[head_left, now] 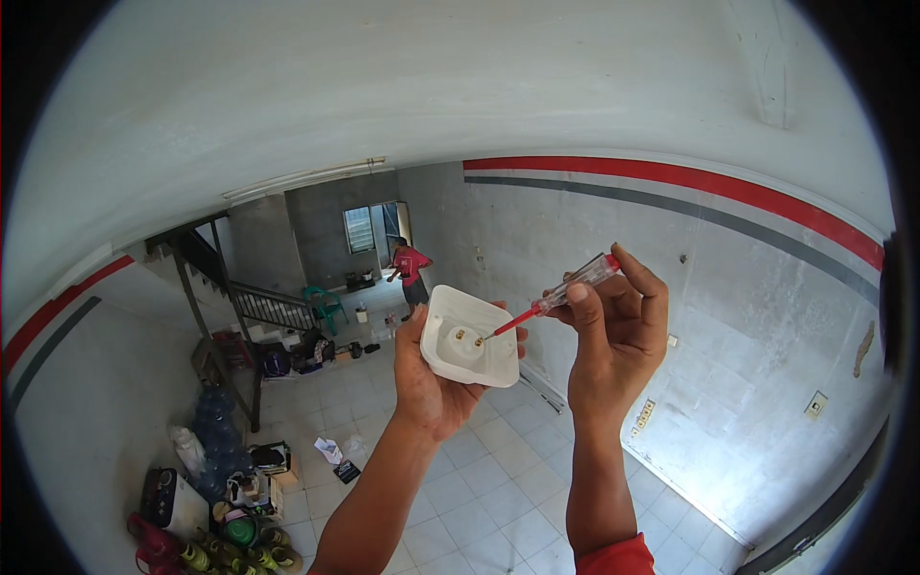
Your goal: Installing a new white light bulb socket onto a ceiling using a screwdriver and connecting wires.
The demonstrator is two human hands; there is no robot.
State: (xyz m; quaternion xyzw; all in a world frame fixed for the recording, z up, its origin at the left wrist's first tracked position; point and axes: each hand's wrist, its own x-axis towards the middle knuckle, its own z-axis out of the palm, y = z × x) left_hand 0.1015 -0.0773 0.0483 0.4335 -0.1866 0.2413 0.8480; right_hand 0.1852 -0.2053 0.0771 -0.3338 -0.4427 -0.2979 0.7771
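Grey-white walls banded in red and dark grey ring a tiled room (690, 264), its floor (479, 470) far below, as a person wearing a head camera raises a white plastic housing (500, 362) in midair, well above the floor. Seen from the head, the left hand (433, 398) cradles the housing from beneath, thumb along one side and fingertips showing at the other; its open face is tilted toward the camera, probably to keep the interior in sight. Gripped in the right hand (623, 355), a clear-handled screwdriver (551, 305) with a red shaft slants down into it. Thumb and fingers pinch the handle while the index finger rests near its end cap, apparently to steady the narrow tip. That tip sits at the right-hand of two brass-coloured terminals (460, 334); whether it touches cannot be told. Both terminals stand on a round raised part inside the shallow, square-sided shell. Below left, large bluish bottles (216, 422) cluster near the wall beside an open box (278, 458) of mixed items, too small to identify. Farther back, another person (411, 266) in a red shirt stands near a green chair (326, 305).
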